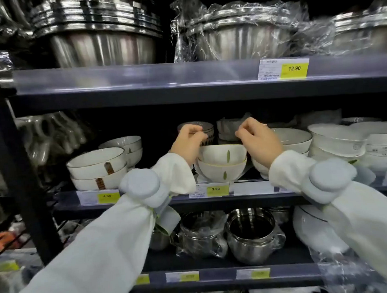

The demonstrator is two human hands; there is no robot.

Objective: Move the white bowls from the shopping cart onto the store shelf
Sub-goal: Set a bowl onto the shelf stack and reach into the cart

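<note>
My white sleeves (86,263) reach in; left hand (189,144) and right hand (258,139) grip the top leaf-marked bowl (221,153), stacked on another; cart unseen.

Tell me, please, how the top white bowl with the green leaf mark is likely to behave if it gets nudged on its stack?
The top bowl looks like glazed ceramic, so probably stiff, smooth and chip-prone. It sits nested in a second bowl, apparently slightly tilted, so a nudge might rock or slide it. Both hands, left and right, flank its rim, likely steadying it.
</note>
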